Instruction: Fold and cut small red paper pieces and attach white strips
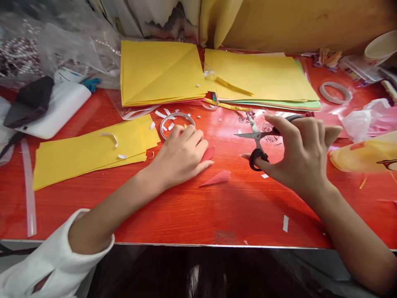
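Observation:
My right hand [305,155] holds a pair of black-handled scissors [259,136], with my thumb at one loop and my fingers at the other. Their blades are spread apart and point left, above the table. Left of them, my left hand [182,155] rests low over the table, its fingers curled round a small piece of red paper [209,154] that shows between thumb and forefinger. Just below lies a separate pointed scrap of red paper [218,178]. A tape ring [162,124] lies behind my left fingers, with white paper snippets [168,111] around it.
Yellow paper strips [89,149] lie at left. Two stacks of yellow sheets [161,74] [257,76] lie at the back. A tape roll [336,92], a white plastic bag [361,122] and a yellowish cup [362,155] are at right. A white device [65,109] is at far left.

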